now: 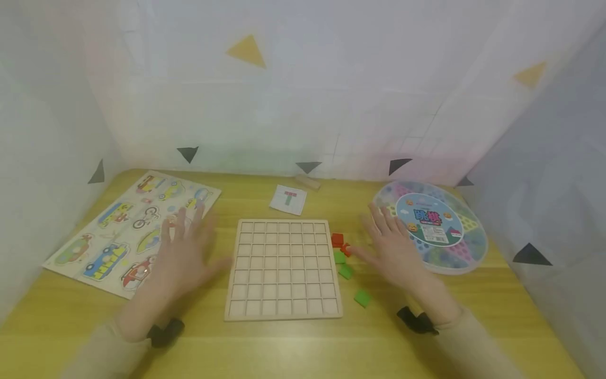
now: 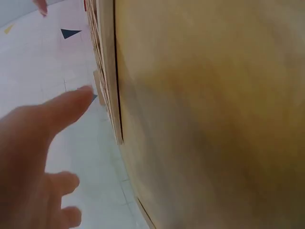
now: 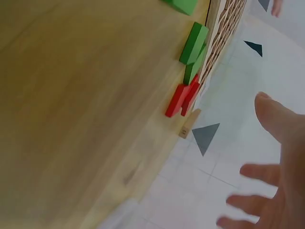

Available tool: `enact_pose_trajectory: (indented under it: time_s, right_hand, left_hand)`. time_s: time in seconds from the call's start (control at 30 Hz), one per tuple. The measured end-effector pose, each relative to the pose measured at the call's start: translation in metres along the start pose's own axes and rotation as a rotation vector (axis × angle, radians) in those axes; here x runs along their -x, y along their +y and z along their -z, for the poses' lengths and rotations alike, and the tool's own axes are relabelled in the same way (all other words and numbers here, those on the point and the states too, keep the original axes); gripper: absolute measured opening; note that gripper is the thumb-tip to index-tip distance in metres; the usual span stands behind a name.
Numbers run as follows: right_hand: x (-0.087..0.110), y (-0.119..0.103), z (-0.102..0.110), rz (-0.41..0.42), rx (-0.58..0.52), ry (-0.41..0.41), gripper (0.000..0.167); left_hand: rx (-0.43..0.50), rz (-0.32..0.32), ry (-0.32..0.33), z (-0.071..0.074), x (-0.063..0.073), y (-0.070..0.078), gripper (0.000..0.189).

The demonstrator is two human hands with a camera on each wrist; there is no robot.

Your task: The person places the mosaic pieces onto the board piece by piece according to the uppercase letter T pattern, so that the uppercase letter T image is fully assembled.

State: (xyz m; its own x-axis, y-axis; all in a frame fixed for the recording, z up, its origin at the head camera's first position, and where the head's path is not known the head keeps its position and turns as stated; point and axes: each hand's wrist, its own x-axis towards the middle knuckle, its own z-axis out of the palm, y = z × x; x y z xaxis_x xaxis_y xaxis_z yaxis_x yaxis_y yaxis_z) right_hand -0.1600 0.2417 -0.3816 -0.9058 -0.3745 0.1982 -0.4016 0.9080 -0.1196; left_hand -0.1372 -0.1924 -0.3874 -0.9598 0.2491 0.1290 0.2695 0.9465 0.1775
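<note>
A square wooden grid board lies in the middle of the table, its cells bare. My left hand, fingers spread, hovers between the board and a vehicle picture puzzle. To the board's right, my right hand is held with fingers extended and nothing in it. Small red tiles and several green tiles lie between the board and that hand. In the right wrist view the green tiles and red tiles rest beside the board's edge, apart from the fingers.
Behind the board lie a white card with a red and green T pattern and a small wooden block. A round Chinese checkers box sits at the right. Patterned sheets wall in the table.
</note>
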Motion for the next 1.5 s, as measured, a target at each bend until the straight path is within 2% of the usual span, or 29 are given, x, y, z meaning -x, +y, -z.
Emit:
enact_pose_trajectory:
  time_s: [0.13,0.27,0.4,0.6,0.8,1.17,1.33,1.5]
  right_hand:
    - [-0.005,-0.003,-0.004,0.06,-0.114,0.0,0.071]
    - [-0.015,-0.006,-0.005,0.085,-0.228,0.019,0.054]
    - [-0.028,-0.008,-0.005,0.075,-0.329,0.034,0.04]
    - [-0.037,-0.002,-0.01,0.019,-0.419,0.012,0.035]
    - [-0.037,0.006,-0.02,-0.023,-0.495,-0.022,0.033]
    - [-0.042,0.011,-0.029,-0.105,-0.636,-0.15,0.032]
    - [-0.043,0.015,-0.035,-0.139,-0.669,-0.175,0.032]
    - [-0.044,0.02,-0.043,-0.128,-0.646,-0.162,0.032]
  left_hand:
    - [0.063,-0.084,-0.104,-0.006,0.005,0.003,0.1]
    - [0.152,-0.131,-0.228,-0.006,0.009,0.007,0.113]
    - [0.247,-0.145,-0.339,-0.003,0.012,0.01,0.125]
    - [0.309,-0.154,-0.445,-0.006,0.014,0.011,0.133]
    - [0.354,-0.172,-0.469,-0.01,0.015,0.008,0.137]
    - [0.367,-0.179,-0.472,-0.01,0.014,0.007,0.14]
    - [0.374,-0.179,-0.473,-0.009,0.014,0.007,0.14]
    - [0.382,-0.177,-0.47,-0.009,0.014,0.007,0.14]
